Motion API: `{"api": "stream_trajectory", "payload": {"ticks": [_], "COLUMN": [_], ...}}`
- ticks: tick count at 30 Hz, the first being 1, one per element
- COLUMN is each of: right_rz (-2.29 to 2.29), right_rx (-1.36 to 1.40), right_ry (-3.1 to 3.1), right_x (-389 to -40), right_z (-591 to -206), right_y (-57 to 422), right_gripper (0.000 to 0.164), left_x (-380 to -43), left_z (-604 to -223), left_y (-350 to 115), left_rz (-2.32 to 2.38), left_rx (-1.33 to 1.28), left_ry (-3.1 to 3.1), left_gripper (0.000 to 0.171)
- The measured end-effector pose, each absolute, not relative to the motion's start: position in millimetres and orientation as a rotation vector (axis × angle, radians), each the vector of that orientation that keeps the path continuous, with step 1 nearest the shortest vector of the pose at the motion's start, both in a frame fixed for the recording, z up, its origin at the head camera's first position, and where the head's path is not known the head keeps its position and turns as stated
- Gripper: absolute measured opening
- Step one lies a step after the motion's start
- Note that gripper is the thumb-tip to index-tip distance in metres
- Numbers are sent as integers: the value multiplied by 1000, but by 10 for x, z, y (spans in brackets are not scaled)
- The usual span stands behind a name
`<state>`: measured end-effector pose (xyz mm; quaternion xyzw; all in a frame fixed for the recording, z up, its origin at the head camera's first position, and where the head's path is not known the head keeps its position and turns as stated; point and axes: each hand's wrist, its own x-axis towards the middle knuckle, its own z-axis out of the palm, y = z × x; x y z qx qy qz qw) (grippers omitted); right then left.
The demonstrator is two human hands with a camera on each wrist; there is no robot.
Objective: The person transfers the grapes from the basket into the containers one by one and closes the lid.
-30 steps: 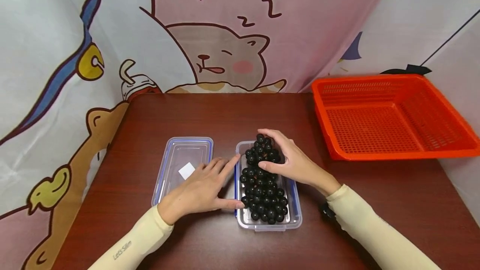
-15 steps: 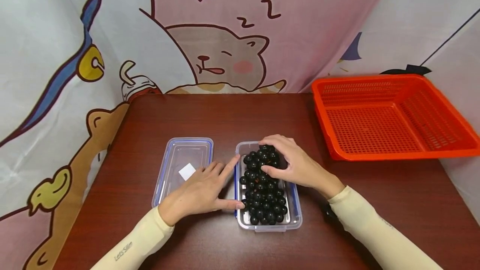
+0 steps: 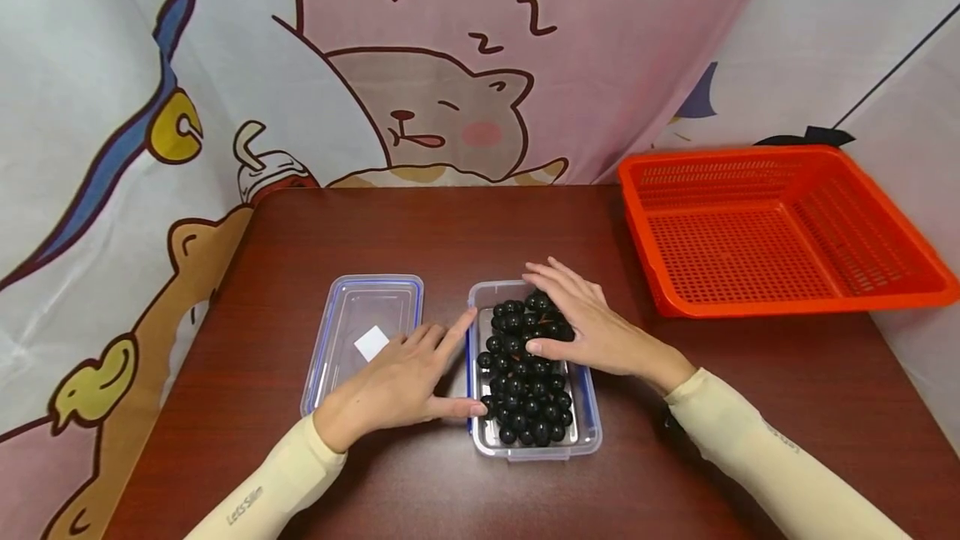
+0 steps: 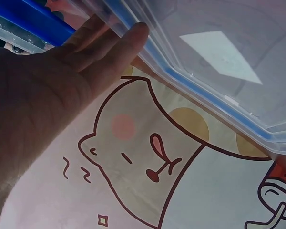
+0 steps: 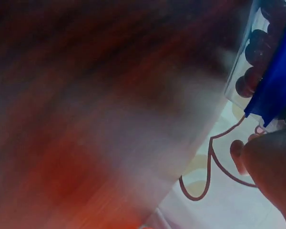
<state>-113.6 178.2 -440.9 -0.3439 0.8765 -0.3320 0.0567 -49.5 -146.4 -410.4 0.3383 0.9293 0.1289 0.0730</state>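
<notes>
A bunch of black grapes lies in a clear plastic container with blue side clips. My right hand is over the far end of the bunch, fingers spread past the container's far right corner. Its thumb lies against the grapes, and part of the bunch is hidden under the palm. On the left side, my left hand spreads its straight fingers, with index fingertip and thumb tip at the container's rim. Beneath that hand a clear lid with a blue seal and a white label is partly covered.
A red-orange plastic basket with mesh sides stands at the right rear of the brown table. A cartoon-printed curtain hangs behind and beside the table.
The far end of the grape bunch has come nearer and lower into the container. My right hand's fingers have straightened and lifted from around it. My left hand stays in place.
</notes>
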Motion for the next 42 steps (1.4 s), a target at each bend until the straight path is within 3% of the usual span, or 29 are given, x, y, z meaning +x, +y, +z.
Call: {"api": "stream_trajectory", "payload": {"ticks": [12,24,37,42], "right_rz": [-610,-910,-910,-907], "right_rx": [-1016,-1113,-1223,-1125], "right_ry": [2786,2765,2796,2708], "right_x": [-1125,-1097,-1061,-1015], "right_z": [-4291,-4356,-3980,-3947], "right_y": [1754,1708,1222,1051], "right_gripper": [99,95,93,93], "left_x": [-461,-395,-494,-512], "left_z": [-4108,-4107,-4157,-4246], "left_y": [-1508,-1895,-2378,-2590], "left_rz": [406,393,392,359], "left_rx": [1009,884,809,753], "left_ry": [2802,2930,3070,3117], "left_gripper": [110,97,63,46]}}
